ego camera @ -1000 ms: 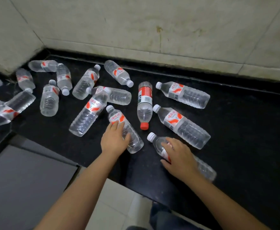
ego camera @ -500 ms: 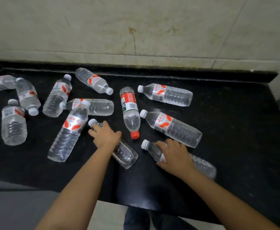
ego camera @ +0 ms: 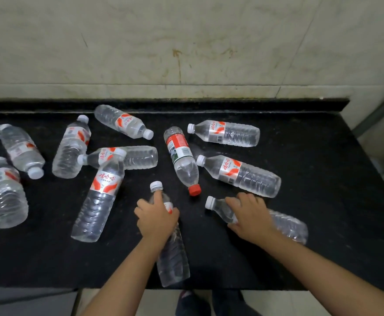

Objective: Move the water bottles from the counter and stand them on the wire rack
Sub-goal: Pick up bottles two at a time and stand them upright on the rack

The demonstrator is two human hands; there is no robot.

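Observation:
Several clear water bottles lie on their sides on a black counter (ego camera: 323,201). My left hand (ego camera: 157,218) grips a white-capped bottle (ego camera: 172,258) around its upper part; the bottle points away from me, its base near the counter's front edge. My right hand (ego camera: 251,216) is closed over the neck and shoulder of another white-capped bottle (ego camera: 289,226) lying to the right. Just beyond my hands lies a red-capped bottle (ego camera: 183,160) with a red and green label. The wire rack's shelves are not visible.
More bottles lie scattered over the left and middle of the counter, one (ego camera: 100,192) close to my left hand. A tiled wall (ego camera: 186,46) stands behind. A grey metal post (ego camera: 377,112) rises at the right edge. My shoes (ego camera: 193,302) show below the counter.
The view has swung right. My left hand has turned its bottle so the cap points away and drawn it toward the front edge. My right hand stays on its bottle.

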